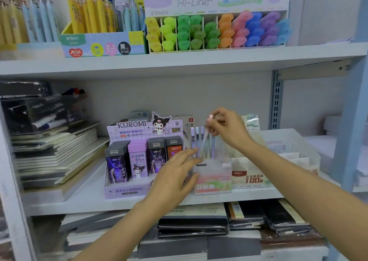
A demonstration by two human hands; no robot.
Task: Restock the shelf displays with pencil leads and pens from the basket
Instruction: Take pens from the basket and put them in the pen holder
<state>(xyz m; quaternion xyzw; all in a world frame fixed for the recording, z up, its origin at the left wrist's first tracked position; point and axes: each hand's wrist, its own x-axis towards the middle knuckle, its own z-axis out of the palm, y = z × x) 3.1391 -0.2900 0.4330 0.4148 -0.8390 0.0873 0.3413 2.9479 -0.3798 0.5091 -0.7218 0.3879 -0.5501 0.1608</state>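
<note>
On the middle shelf stands a small pastel display box [213, 179] with several thin pencil lead tubes [195, 139] upright in it. My right hand [227, 129] pinches one pale tube [206, 139] with a pink cap, tilted, its lower end down among the others in the box. My left hand [177, 173] reaches to the box's left side with fingers spread and straight, fingertips near the tubes and the box's front corner. To the left sits a purple Kuromi lead display [139, 157] holding several flat lead cases.
A white lead box marked 100 [251, 175] stands right of the pastel box, inside a clear tray [288, 141]. Stacked notebooks [55, 157] fill the shelf's left. The upper shelf carries a highlighter rack [217, 32] and pen boxes [103, 28]. Notebooks lie below [199, 225]. No basket is in view.
</note>
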